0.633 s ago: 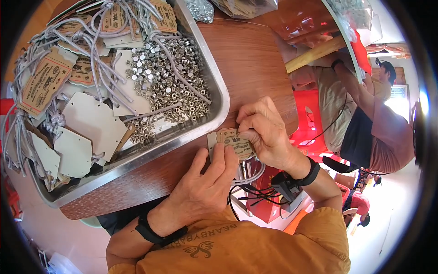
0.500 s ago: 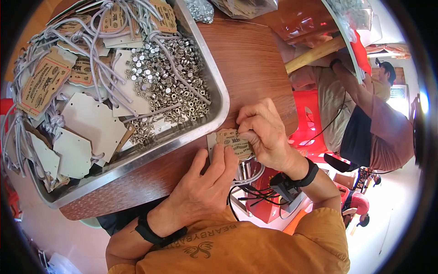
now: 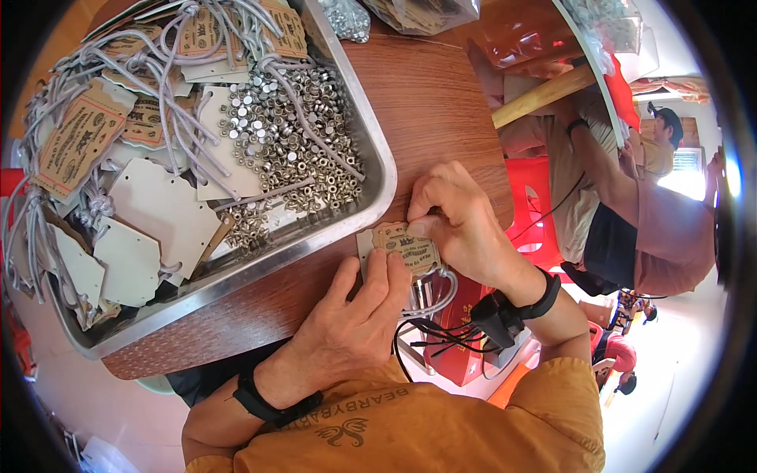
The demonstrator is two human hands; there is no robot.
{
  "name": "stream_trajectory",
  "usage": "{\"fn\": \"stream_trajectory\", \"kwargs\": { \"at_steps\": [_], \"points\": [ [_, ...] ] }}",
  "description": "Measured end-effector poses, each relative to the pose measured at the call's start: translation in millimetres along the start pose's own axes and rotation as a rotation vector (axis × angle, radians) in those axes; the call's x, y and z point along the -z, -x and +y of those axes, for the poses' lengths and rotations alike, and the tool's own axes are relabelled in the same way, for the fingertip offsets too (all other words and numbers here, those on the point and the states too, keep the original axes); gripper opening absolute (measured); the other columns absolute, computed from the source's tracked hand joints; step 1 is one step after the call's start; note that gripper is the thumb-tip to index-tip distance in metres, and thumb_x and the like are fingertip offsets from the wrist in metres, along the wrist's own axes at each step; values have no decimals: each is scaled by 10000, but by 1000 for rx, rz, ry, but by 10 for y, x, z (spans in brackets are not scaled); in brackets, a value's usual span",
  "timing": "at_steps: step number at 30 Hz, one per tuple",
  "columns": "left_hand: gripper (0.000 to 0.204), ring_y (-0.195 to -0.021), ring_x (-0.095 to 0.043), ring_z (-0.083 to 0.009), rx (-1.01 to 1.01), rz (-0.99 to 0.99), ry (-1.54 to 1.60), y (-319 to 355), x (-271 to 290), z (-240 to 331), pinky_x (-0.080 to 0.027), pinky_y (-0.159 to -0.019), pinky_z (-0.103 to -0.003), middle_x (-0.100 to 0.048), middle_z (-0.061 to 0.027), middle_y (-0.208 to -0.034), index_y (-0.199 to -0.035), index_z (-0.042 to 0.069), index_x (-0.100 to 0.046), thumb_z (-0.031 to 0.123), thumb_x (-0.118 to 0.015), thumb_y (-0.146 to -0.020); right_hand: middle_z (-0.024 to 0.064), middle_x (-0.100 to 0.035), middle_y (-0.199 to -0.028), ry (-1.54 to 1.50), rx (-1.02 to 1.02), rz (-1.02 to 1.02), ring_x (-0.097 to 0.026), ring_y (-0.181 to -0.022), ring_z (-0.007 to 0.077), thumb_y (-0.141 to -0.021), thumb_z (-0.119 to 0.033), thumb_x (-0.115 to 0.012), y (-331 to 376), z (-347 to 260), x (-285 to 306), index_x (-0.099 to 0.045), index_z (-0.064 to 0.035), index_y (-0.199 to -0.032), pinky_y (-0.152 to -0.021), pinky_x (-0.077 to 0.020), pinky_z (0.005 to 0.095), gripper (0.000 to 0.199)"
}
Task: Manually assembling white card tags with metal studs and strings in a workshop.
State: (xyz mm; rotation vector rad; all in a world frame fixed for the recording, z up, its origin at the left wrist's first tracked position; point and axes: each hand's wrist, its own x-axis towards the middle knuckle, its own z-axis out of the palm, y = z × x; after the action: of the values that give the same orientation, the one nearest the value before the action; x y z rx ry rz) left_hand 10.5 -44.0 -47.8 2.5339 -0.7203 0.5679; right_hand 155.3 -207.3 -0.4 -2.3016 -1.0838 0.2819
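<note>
Brown card tag [image 3: 420,254] sits between both hands, by edge of tabletop [image 3: 426,118], long side slanting down to right. Left hand [image 3: 343,319] lays fingers on near side; thumb hidden, cannot tell if grip closes. Right hand [image 3: 467,234] touches far edge, fingertips pinched together.

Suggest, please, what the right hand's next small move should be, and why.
Perhaps the right hand should press lightly on the brown tag, since its fingertips are at the tag's upper edge and the left hand rests across it, seemingly steadying it.
</note>
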Motion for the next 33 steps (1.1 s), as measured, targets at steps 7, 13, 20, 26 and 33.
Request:
{"fn": "stream_trajectory", "kwargs": {
  "at_steps": [7,13,20,26,33],
  "points": [
    [396,-1145,-590,-353,-18,0,-24,-5,7,-9,-504,-901,-470,-609,-225,-1226,-1152,-107,-675,120,-590,-839,131,-564,-810,118,-88,-108,-554,-877,343,-668,74,-698,-130,-95,34,-579,0,-753,-745,-435,421,164],
    [414,-1134,-590,-352,-19,12,-38,6,-2,-12,-499,-916,-466,-605,-223,-1215,-1133,-106,-675,133,-578,-810,155,-574,-821,179,-114,-145,-562,-880,373,-669,70,-670,-185,-95,-36,-576,4,-737,-743,-438,448,134],
    [428,-1162,-575,-352,-57,18,-103,4,-5,-16,-482,-948,-465,-593,-222,-1211,-1121,-108,-671,155,-566,-799,161,-576,-824,194,-61,-144,-569,-869,385,-683,71,-659,-190,-104,28,-566,6,-722,-726,-444,451,120],
    [439,-1180,-567,-356,-52,33,-70,25,-17,-21,-483,-948,-470,-589,-228,-1219,-1136,-122,-660,149,-589,-798,115,-634,-790,-125,-218,-126,-574,-808,334,-734,3,-743,-236,-272,311,-701,-49,-853,-695,-451,413,137],
    [466,-1190,-554,-354,-58,9,-10,10,-19,-8,-474,-967,-482,-573,-216,-1252,-1165,-114,-647,158,-583,-792,66,-604,-825,79,362,161,-554,-819,262,-724,21,-770,-763,-450,-47,-716,-54,-903,-697,-454,377,201]
  ]
}}
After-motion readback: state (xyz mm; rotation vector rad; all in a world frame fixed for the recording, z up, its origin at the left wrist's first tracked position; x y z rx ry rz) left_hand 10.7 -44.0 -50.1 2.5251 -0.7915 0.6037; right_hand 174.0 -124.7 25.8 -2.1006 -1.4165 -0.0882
